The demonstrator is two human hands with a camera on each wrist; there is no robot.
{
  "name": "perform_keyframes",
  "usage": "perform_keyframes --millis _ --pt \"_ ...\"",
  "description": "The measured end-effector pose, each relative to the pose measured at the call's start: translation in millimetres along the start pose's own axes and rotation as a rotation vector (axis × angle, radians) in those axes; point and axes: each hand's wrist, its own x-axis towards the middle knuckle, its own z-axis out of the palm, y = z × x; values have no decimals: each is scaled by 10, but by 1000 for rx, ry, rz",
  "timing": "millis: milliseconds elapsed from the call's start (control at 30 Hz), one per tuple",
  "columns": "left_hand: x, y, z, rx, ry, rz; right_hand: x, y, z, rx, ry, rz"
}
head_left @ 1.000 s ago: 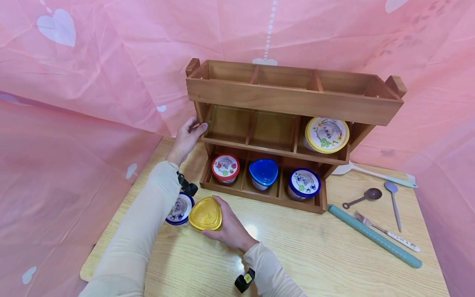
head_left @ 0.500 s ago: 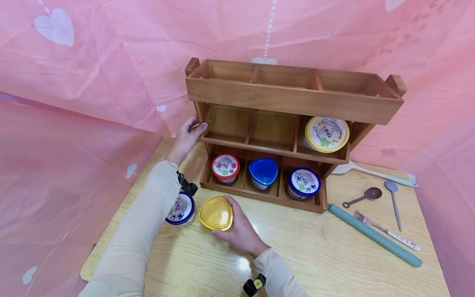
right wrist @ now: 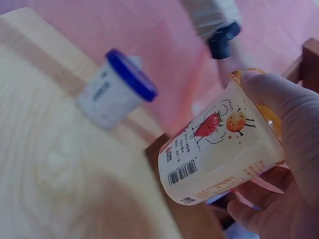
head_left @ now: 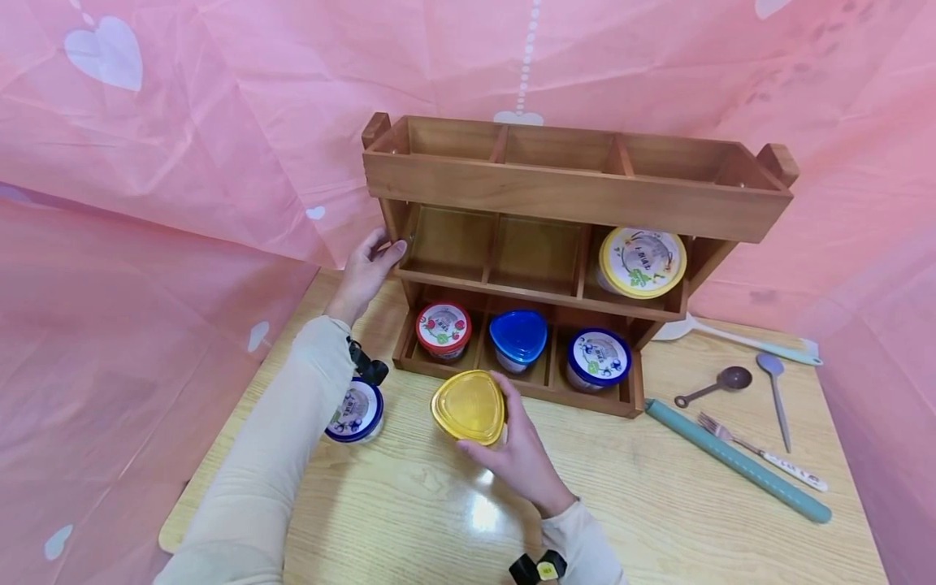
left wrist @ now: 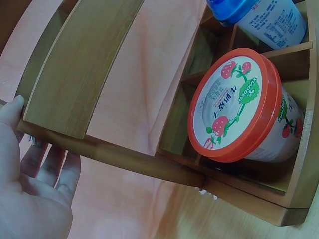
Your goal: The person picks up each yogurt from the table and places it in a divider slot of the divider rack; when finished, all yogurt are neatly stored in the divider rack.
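My right hand (head_left: 522,455) grips a yogurt cup with a rounded-triangle yellow lid (head_left: 470,406), held in front of the rack's lower tier. In the right wrist view the cup (right wrist: 214,154) is tilted, strawberry drawing and barcode showing. My left hand (head_left: 363,276) holds the left side of a three-tier wooden rack (head_left: 578,191); in the left wrist view the thumb lies over the edge and the fingers show beneath it. The bottom tier holds a red-lidded tub (head_left: 444,327), a blue-lidded cup (head_left: 518,335) and a dark-blue-lidded tub (head_left: 600,357). A yellow-lidded tub (head_left: 642,262) sits middle right.
Another dark-blue-lidded tub (head_left: 356,410) stands on the table beside my left forearm. Right of the rack lie a spatula (head_left: 738,340), a measuring spoon (head_left: 720,387), a small spoon (head_left: 775,398), a fork (head_left: 764,455) and a teal rod (head_left: 738,461). Pink cloth hangs behind.
My right hand has carried the yellow-lidded yogurt cup rightward, away from the dark-blue-lidded tub and nearer the rack. The left hand stays on the rack's side.
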Motion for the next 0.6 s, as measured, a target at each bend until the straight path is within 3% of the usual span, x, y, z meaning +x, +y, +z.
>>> perform_keyframes --millis 300,600 --pt "-16 32 1 -14 -12 -14 101 -381 -355 36 84 -72" --pt "13 -3 5 -38 16 11 376 -766 -741 83 141 -175"
